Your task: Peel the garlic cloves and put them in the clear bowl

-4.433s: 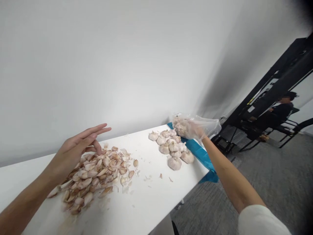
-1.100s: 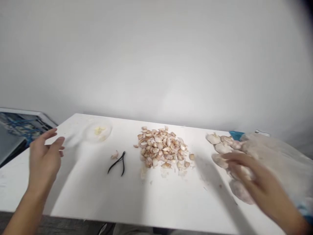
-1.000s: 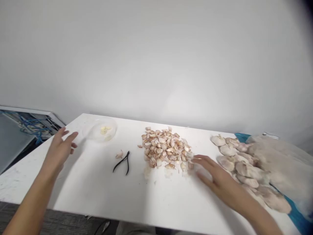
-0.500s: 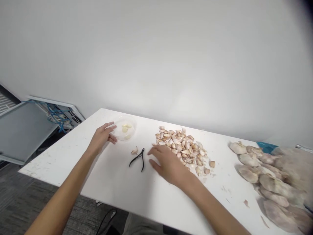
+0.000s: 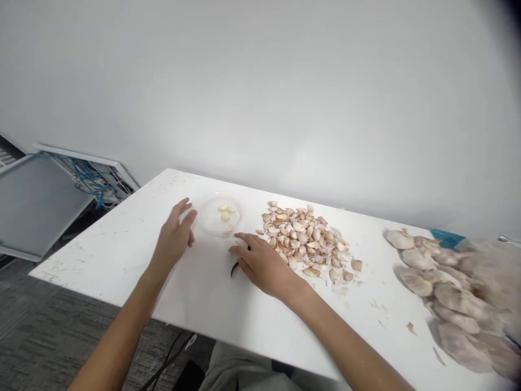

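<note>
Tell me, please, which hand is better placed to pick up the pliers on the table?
Probably the right hand: it lies over the pliers, partly covering them, while the left hand is farther away, near the bowl.

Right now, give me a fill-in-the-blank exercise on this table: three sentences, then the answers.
The peeled garlic cloves sit in a ____ round dish.
The right hand lies over the small black pliers, and the left hand holds ____.
The whole garlic bulbs lie to the ____ of the heap of garlic cloves.

Missing words, in order: clear, nothing, right.
</note>
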Action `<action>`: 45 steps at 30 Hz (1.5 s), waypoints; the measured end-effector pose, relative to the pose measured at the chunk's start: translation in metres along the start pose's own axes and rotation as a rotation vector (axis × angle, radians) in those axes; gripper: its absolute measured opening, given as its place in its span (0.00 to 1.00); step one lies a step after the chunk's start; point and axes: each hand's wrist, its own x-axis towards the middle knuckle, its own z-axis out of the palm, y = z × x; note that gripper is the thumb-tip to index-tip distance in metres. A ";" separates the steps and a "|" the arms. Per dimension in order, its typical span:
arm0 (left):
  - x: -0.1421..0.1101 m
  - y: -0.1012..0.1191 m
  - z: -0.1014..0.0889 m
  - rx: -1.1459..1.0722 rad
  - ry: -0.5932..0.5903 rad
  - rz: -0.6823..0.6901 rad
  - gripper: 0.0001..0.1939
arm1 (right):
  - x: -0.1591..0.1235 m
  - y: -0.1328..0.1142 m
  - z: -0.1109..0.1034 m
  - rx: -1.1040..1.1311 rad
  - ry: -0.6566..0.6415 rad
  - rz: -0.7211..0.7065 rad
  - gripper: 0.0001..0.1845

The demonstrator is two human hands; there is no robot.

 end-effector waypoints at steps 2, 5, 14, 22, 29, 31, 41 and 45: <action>-0.016 -0.002 -0.005 0.153 0.176 0.145 0.22 | -0.008 -0.008 -0.002 -0.004 0.073 0.125 0.18; -0.041 -0.004 -0.003 0.286 0.073 0.226 0.15 | -0.009 -0.028 0.002 -0.031 0.105 0.418 0.23; -0.058 -0.008 0.032 0.668 -0.373 0.350 0.17 | 0.004 -0.047 0.010 -0.110 -0.076 0.578 0.23; -0.063 -0.008 0.040 0.682 -0.321 0.339 0.17 | -0.022 -0.048 0.000 -0.081 -0.053 0.615 0.18; -0.068 -0.008 0.045 0.722 -0.310 0.439 0.17 | -0.041 -0.041 0.003 -0.163 -0.092 0.598 0.17; -0.069 -0.008 0.046 0.716 -0.293 0.437 0.16 | -0.044 -0.039 0.006 -0.188 -0.087 0.580 0.14; -0.071 0.011 0.060 0.299 -0.344 0.203 0.20 | -0.089 -0.018 -0.028 0.405 0.148 0.546 0.15; -0.075 0.040 0.083 0.065 -0.435 0.176 0.18 | -0.113 0.007 -0.046 0.578 0.287 0.553 0.15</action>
